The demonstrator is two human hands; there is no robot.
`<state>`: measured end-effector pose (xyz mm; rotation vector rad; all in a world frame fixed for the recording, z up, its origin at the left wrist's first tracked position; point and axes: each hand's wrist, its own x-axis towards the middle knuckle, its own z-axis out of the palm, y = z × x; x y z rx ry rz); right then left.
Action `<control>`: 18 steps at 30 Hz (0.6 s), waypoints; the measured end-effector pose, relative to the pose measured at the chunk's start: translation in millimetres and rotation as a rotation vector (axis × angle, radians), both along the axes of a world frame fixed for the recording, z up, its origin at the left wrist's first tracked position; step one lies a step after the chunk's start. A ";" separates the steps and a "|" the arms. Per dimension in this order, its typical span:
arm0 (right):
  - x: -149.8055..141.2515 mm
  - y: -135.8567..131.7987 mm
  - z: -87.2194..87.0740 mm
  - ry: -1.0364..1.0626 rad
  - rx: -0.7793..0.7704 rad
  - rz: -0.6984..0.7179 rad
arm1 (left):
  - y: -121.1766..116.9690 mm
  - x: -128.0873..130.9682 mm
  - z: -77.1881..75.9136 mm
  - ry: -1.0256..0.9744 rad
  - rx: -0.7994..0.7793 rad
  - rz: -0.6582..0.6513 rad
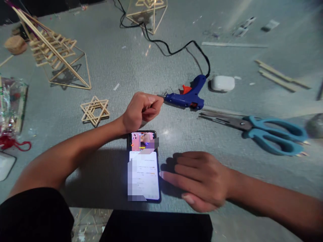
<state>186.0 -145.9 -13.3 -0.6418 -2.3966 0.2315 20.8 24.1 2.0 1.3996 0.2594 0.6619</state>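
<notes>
A lit phone [144,174] lies face up near the table's front edge, its screen partly blurred out. My left hand [142,109] rests just beyond the phone's top, fingers curled into a loose fist with nothing visible in it. The tip of a blue glue gun [185,97] with an orange trigger lies right by those knuckles. My right hand [202,178] is to the right of the phone, its index finger stretched toward the screen's right edge and the thumb apart. It holds nothing. A wooden stick star [95,111] lies left of my left hand.
Blue-handled scissors [262,129] and a white earbud case [222,83] lie on the right, with loose wooden sticks [281,75] beyond. A black cord [171,52] runs to the back. Stick frameworks [68,64] stand at the far left, near plastic packets [12,104].
</notes>
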 end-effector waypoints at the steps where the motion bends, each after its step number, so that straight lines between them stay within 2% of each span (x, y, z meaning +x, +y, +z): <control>1: 1.7 0.4 -0.4 0.005 -0.005 -0.015 | 0.0 0.2 -0.1 0.000 -0.004 -0.005; 10: 4.2 -0.3 -13.2 0.042 -0.078 -0.079 | -0.5 -0.5 1.0 -0.075 -0.026 -0.027; 14: 2.8 0.9 -12.1 0.049 -0.072 -0.076 | -0.1 0.3 -0.3 -0.085 -0.112 0.011; 18: 1.8 3.0 -6.9 0.035 -0.074 -0.055 | 0.0 1.0 -0.6 -0.056 -0.119 0.032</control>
